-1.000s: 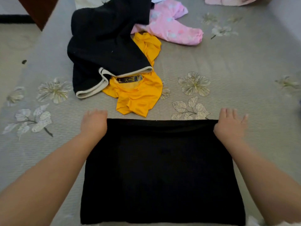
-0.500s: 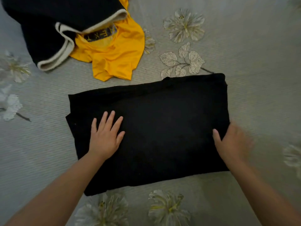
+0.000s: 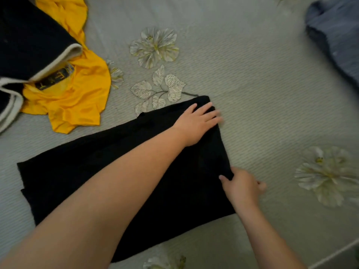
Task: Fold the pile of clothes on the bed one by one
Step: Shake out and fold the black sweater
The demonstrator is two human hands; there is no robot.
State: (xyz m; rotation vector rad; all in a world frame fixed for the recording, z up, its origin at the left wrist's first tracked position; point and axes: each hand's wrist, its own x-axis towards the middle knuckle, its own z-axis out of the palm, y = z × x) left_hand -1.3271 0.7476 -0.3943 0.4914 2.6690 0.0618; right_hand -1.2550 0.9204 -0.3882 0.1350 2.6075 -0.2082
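the black garment (image 3: 124, 183), long axis running left to right across the bed (image 3: 262, 94), is pressed at its far right corner by the spread left hand (image 3: 196, 123) and pinched at its right edge by the right hand (image 3: 240, 186).

A grey ribbed bed cover (image 3: 252, 84) printed with pale flowers and leaves fills the frame; a blue-grey cloth (image 3: 338, 35) lies upper right, dimly lit.
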